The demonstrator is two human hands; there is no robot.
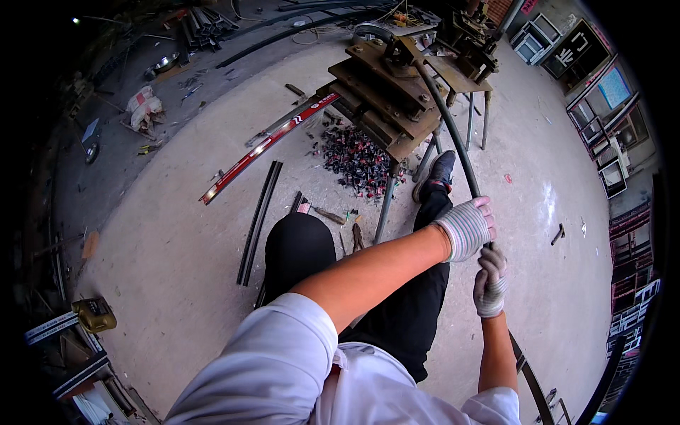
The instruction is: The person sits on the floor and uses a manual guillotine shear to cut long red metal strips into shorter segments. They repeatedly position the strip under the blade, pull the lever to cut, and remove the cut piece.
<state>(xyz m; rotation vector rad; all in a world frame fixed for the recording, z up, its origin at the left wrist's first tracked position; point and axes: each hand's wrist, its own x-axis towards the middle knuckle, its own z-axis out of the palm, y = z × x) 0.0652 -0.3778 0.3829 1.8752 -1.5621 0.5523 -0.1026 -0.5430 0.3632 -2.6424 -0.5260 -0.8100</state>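
Head view: gloved left hand point(467, 228) and right hand point(490, 281) both clamped around long dark curved bar point(453, 138), left above right, bar running up into rusty bending machine point(386, 92) standing on concrete floor point(184, 234), beside scrap pile point(358, 161).

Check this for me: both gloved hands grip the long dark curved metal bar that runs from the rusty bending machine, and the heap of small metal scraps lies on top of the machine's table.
One thing is wrong. In the head view the heap of small metal scraps lies on the concrete floor beside the rusty bending machine, not on its table. The rest holds: the left hand and right hand, both gloved, grip the long dark curved metal bar.
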